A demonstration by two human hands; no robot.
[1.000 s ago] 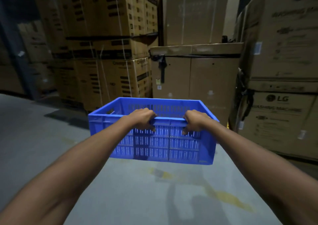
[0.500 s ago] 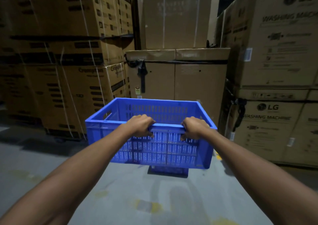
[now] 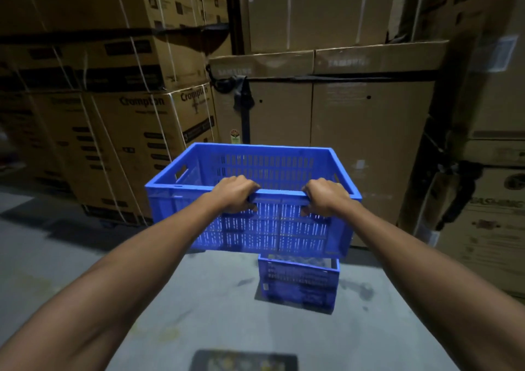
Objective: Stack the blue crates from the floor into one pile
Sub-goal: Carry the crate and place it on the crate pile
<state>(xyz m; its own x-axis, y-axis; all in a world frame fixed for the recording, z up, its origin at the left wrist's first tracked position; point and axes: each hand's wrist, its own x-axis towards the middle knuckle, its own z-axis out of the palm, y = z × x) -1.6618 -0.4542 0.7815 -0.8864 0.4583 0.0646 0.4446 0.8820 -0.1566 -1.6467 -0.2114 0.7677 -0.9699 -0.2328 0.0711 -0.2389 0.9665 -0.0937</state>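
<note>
The left hand point(image 3: 235, 194) and right hand point(image 3: 324, 197) both grip the near rim of a blue crate point(image 3: 255, 223), held up in the air. Below the right hand, a second crate point(image 3: 298, 282) sits on the floor point(image 3: 199, 299) before stacked cardboard boxes point(image 3: 136, 126).

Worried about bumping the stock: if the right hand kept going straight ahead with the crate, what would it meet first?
Probably the brown cardboard carton straight ahead; the right hand grips the held blue crate, whose far wall would touch first. Depth is unclear.

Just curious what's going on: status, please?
Left hand and right hand grip crate rim, airborne. Floor crate ahead, below. Path clear.
</note>
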